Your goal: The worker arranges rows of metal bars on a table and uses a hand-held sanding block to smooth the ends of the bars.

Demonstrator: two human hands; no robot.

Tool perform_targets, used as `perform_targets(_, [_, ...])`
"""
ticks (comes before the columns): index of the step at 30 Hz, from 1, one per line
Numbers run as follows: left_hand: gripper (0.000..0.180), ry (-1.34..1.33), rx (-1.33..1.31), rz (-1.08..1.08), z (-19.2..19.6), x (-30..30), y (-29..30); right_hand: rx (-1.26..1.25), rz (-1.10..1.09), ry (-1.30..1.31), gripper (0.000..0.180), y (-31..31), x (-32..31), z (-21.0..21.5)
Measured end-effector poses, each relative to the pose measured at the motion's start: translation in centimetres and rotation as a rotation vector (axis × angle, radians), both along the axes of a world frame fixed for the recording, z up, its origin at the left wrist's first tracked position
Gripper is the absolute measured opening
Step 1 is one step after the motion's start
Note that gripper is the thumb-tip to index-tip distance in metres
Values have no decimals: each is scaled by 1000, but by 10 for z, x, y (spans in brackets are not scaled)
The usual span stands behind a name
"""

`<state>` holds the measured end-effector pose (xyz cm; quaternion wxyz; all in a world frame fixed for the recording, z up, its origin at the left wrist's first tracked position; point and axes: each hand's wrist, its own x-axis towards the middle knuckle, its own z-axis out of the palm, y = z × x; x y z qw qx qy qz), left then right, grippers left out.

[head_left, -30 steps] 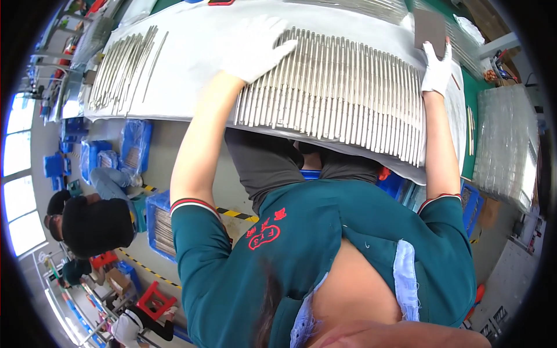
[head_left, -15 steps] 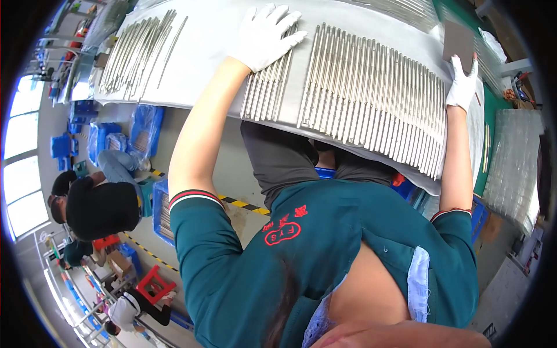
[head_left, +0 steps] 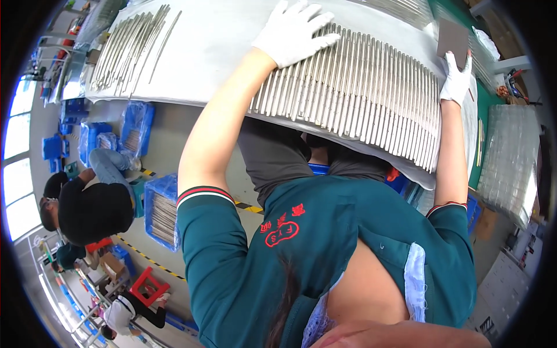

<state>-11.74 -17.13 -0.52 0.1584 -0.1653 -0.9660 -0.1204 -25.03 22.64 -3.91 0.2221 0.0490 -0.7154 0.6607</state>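
From the head view, my left hand lies flat and open, gloved fingers spread on the row of metal rods, gripping nothing. My right hand pinches a brown card at the row's far end. I'd press evenly so the rods stay parallel: they're slim, smooth, shiny, on the bench's pale sheet.

A seated person in dark clothes beside blue crates of metal parts, with a red stool on the floor.
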Motion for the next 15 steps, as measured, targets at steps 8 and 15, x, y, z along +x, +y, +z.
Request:
perform_targets(8, [58, -100, 28, 230, 15, 20, -46, 58, -35, -8, 82, -7, 5, 5])
perform_targets(15, [53, -61, -87, -40, 7, 6, 13, 9, -3, 4, 81, -9, 6, 6])
